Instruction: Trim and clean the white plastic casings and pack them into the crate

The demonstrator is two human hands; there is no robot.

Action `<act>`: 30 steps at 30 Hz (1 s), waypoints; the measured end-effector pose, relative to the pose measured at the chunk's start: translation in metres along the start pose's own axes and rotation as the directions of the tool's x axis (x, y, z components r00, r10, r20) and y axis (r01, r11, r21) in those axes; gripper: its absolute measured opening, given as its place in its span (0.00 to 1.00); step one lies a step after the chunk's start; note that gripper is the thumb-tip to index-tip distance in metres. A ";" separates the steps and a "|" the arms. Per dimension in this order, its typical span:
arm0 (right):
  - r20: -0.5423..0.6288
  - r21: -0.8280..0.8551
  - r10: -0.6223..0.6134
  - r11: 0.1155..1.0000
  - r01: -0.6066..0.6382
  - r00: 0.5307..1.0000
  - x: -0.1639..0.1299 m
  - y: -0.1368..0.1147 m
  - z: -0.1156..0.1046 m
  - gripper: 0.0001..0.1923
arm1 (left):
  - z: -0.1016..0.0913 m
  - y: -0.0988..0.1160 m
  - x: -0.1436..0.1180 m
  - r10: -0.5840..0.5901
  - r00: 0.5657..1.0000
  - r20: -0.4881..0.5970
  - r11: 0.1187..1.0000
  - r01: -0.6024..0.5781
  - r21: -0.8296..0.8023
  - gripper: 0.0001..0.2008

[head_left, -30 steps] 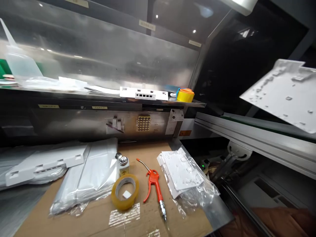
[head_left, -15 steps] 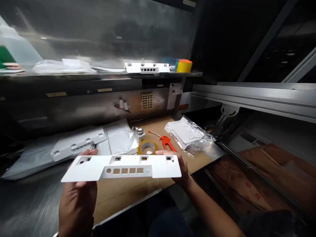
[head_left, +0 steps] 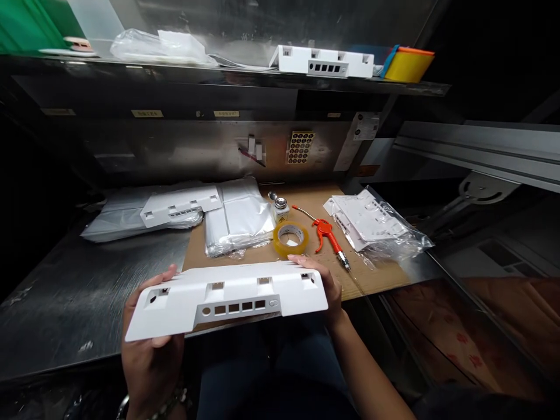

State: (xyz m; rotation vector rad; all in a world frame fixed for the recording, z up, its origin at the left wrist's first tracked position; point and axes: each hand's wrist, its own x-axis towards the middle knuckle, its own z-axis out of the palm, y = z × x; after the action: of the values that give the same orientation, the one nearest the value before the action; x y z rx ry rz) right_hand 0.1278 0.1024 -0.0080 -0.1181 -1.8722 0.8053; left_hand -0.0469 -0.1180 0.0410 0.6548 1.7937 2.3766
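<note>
Most fingers (head_left: 168, 273) hidden behind the white panel (head_left: 227, 296)

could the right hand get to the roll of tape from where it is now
Probably yes, but not as it is: the right hand is gripping the end of the white panel. The tape roll lies just beyond it on the cardboard, with nothing between them.

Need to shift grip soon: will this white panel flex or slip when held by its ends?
The panel spans both hands without sagging, so it is probably stiff. It looks like thin plastic, likely light. Its smooth finish may slip; the cut-outs offer purchase.
</note>
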 end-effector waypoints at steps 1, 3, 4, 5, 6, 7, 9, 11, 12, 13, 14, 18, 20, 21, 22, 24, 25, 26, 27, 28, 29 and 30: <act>0.001 0.007 0.025 1.000 -0.025 1.000 -0.003 0.002 -0.002 0.24 | 0.003 -0.002 -0.003 0.011 1.000 0.004 1.000 -0.011 0.026 0.39; -0.002 0.027 0.080 0.996 -0.080 0.997 -0.009 0.006 -0.007 0.24 | 0.008 -0.004 -0.007 0.048 0.999 0.014 0.995 -0.049 0.088 0.38; -0.008 0.036 0.106 0.994 -0.105 0.994 -0.012 0.009 -0.009 0.23 | 0.010 -0.006 -0.009 0.057 0.998 0.021 0.992 -0.059 0.107 0.38; -0.014 0.044 0.130 0.991 -0.129 0.991 -0.015 0.011 -0.010 0.23 | 0.012 -0.007 -0.010 0.058 0.998 0.026 0.992 -0.060 0.111 0.38; -0.022 0.051 0.153 0.987 -0.152 0.988 -0.018 0.013 -0.011 0.23 | 0.013 -0.008 -0.011 0.057 0.998 0.027 0.993 -0.059 0.105 0.38; -0.029 0.059 0.172 0.984 -0.170 0.985 -0.021 0.016 -0.012 0.22 | 0.014 -0.008 -0.012 0.050 0.998 0.030 0.995 -0.053 0.090 0.38; -0.035 0.085 0.203 0.976 -0.199 0.979 -0.025 0.020 -0.013 0.21 | 0.016 -0.009 -0.013 0.045 0.998 0.042 0.997 -0.047 0.063 0.39; -0.038 0.124 0.233 0.966 -0.227 0.972 -0.027 0.022 -0.014 0.19 | 0.018 -0.009 -0.013 0.067 0.996 0.065 0.996 -0.071 0.060 0.39; -0.043 0.146 0.240 0.962 -0.231 0.970 -0.027 0.023 -0.014 0.18 | 0.019 -0.009 -0.014 0.077 0.994 0.082 0.995 -0.083 0.064 0.39; -0.053 0.167 0.242 0.959 -0.231 0.969 -0.027 0.024 -0.014 0.17 | 0.019 -0.009 -0.014 0.089 0.992 0.095 0.993 -0.096 0.068 0.39; -0.064 0.185 0.242 0.956 -0.227 0.968 -0.027 0.024 -0.014 0.17 | 0.020 -0.008 -0.014 0.099 0.990 0.104 0.992 -0.107 0.072 0.39; -0.091 0.219 0.248 0.950 -0.224 0.964 -0.027 0.027 -0.014 0.15 | 0.022 -0.008 -0.014 0.130 0.984 0.125 0.987 -0.141 0.081 0.38; -0.096 0.232 0.257 0.945 -0.230 0.962 -0.028 0.028 -0.014 0.14 | 0.022 -0.009 -0.014 0.141 0.981 0.136 0.984 -0.154 0.087 0.38; -0.102 0.241 0.259 0.943 -0.229 0.960 -0.029 0.029 -0.014 0.14 | 0.021 -0.010 -0.014 0.149 0.979 0.139 0.982 -0.163 0.092 0.38; -0.109 0.248 0.261 0.942 -0.228 0.959 -0.029 0.029 -0.014 0.14 | 0.021 -0.011 -0.014 0.159 0.977 0.142 0.980 -0.173 0.093 0.39; -0.120 0.257 0.270 0.938 -0.233 0.955 -0.029 0.029 -0.015 0.13 | 0.020 -0.012 -0.014 0.187 0.971 0.151 0.976 -0.201 0.086 0.39; -0.125 0.261 0.278 0.935 -0.239 0.952 -0.029 0.029 -0.015 0.13 | 0.020 -0.012 -0.013 0.206 0.966 0.160 0.972 -0.220 0.080 0.40; -0.128 0.261 0.288 0.933 -0.248 0.949 -0.029 0.028 -0.016 0.13 | 0.020 -0.012 -0.012 0.229 0.958 0.171 0.967 -0.243 0.069 0.40; -0.130 0.255 0.302 0.931 -0.262 0.944 -0.029 0.027 -0.017 0.13 | 0.019 -0.012 -0.011 0.254 0.950 0.184 0.962 -0.268 0.058 0.40; -0.130 0.240 0.316 0.930 -0.280 0.940 -0.028 0.027 -0.018 0.14 | 0.019 -0.011 -0.010 0.280 0.940 0.197 0.954 -0.295 0.051 0.40; -0.114 0.209 0.326 0.931 -0.299 0.938 -0.028 0.026 -0.019 0.16 | 0.019 -0.011 -0.008 0.305 0.930 0.206 0.946 -0.321 0.050 0.40; -0.079 0.168 0.332 0.934 -0.316 0.940 -0.028 0.026 -0.020 0.18 | 0.019 -0.010 -0.007 0.327 0.921 0.212 0.937 -0.344 0.050 0.39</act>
State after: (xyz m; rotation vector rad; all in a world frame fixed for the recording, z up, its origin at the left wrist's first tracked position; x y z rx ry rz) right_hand 0.1505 0.1202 -0.0403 -0.3747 -1.7058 1.1438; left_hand -0.0348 -0.1002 0.0335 1.2602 1.8278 2.3289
